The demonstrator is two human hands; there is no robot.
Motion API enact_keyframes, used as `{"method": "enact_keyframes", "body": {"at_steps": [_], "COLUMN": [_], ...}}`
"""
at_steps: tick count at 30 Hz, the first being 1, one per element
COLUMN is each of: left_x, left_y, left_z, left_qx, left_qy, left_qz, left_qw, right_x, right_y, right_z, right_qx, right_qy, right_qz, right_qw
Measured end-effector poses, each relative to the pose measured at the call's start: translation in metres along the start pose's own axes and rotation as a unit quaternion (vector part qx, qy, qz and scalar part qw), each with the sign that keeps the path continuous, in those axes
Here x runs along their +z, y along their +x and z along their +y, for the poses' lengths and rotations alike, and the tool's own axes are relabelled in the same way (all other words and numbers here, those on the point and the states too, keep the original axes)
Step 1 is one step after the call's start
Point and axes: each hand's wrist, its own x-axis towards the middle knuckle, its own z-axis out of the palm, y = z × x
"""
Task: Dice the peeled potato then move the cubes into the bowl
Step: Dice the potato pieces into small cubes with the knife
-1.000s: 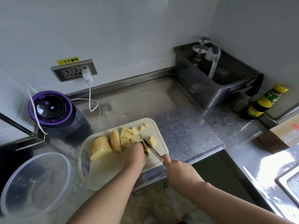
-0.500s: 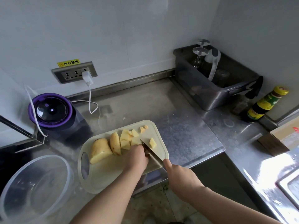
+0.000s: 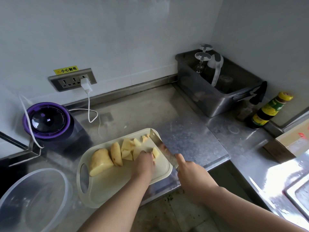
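A yellow sticker on the white wall reads 小心触电, just above a grey socket strip with a white charger plugged into its right outlet. The charger's cable loops down onto the desk. The dark sauce bottle at the right has a yellow cap and a green and yellow label too small to read. The cardboard box beside it carries a red mark I cannot make out.

The desk is scuffed stainless steel, L-shaped, set in a white corner, with tiled floor showing below its edge. A metal tub in the corner holds upturned stem glasses. A purple-rimmed appliance stands at the left.

The cream cutting board lies with its long axis from near left to far right, its handle hole at the near-left end. The potato is on the board. The large uncut end is nearest the hole, a thick slice leans against it, and smaller chunks trail toward the far-right corner, so the row follows the board's length. The clear plastic bowl sits near left, just beside the board.

The hands are apart. The left hand curls down over the chunks at mid-board. The right hand grips the handle of the cleaver, whose blade points away and leftward to the board's far edge.
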Motion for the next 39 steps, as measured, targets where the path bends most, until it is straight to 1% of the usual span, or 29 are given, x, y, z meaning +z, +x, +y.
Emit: {"method": "enact_keyframes", "body": {"at_steps": [2,4,5,8,10,11,14,17,19,21,22,24,26,30,32,33,36,39], "left_x": [0.001,0.000,-0.006,-0.029,-0.042,-0.045,-0.044,-0.046,-0.049,-0.051,-0.051,-0.050,-0.048,-0.048,-0.047,-0.045,-0.034,-0.023], "left_y": [0.001,0.006,0.010,0.033,0.049,0.056,0.068,0.064,0.057,0.050,0.048,0.047,0.048,0.050,0.045,0.040,0.024,0.011], "left_z": [-0.002,-0.005,-0.006,-0.007,-0.006,-0.005,-0.005,-0.011,-0.012,-0.011,-0.011,-0.010,-0.005,0.003,0.004,0.004,-0.002,-0.007], "left_qx": [-0.015,-0.012,-0.020,-0.026,-0.024,-0.020,0.012,0.074,0.169,0.278,0.309,0.319,0.323,0.327,0.308,0.289,0.188,0.103], "left_qy": [-0.029,-0.025,-0.042,-0.075,-0.072,-0.065,-0.018,0.024,0.055,0.148,0.197,0.266,0.312,0.340,0.333,0.318,0.214,0.106], "left_qz": [0.016,0.013,0.018,0.059,0.076,0.073,0.025,0.014,0.001,-0.043,-0.059,-0.072,-0.065,-0.053,-0.053,-0.053,-0.052,-0.025], "left_qw": [0.999,1.000,0.999,0.995,0.994,0.995,0.999,0.997,0.984,0.948,0.929,0.907,0.891,0.880,0.889,0.902,0.957,0.989], "right_x": [0.000,-0.002,-0.003,-0.007,-0.011,-0.012,-0.015,-0.017,-0.017,-0.017,-0.018,-0.019,-0.019,-0.016,-0.013,-0.012,-0.007,0.005], "right_y": [0.004,0.007,0.009,0.014,0.019,0.021,0.024,0.025,0.025,0.025,0.025,0.024,0.023,0.025,0.025,0.025,0.022,0.018], "right_z": [0.003,0.004,0.005,0.006,0.005,0.005,0.004,0.007,0.010,0.014,0.015,0.017,0.016,0.018,0.018,0.018,0.013,0.006], "right_qx": [0.012,0.022,0.024,0.026,0.027,0.028,0.031,0.037,0.044,0.053,0.058,0.064,0.063,0.062,0.061,0.058,0.048,0.040], "right_qy": [0.011,0.022,0.029,0.043,0.042,0.041,0.041,0.043,0.052,0.060,0.065,0.073,0.074,0.070,0.069,0.067,0.043,0.020], "right_qz": [0.000,0.000,0.003,0.016,0.017,0.016,0.010,0.003,0.000,0.003,0.004,0.001,0.000,-0.005,-0.009,-0.011,-0.024,-0.045], "right_qw": [1.000,1.000,0.999,0.999,0.999,0.999,0.999,0.998,0.998,0.997,0.996,0.995,0.995,0.996,0.996,0.996,0.998,0.998]}}
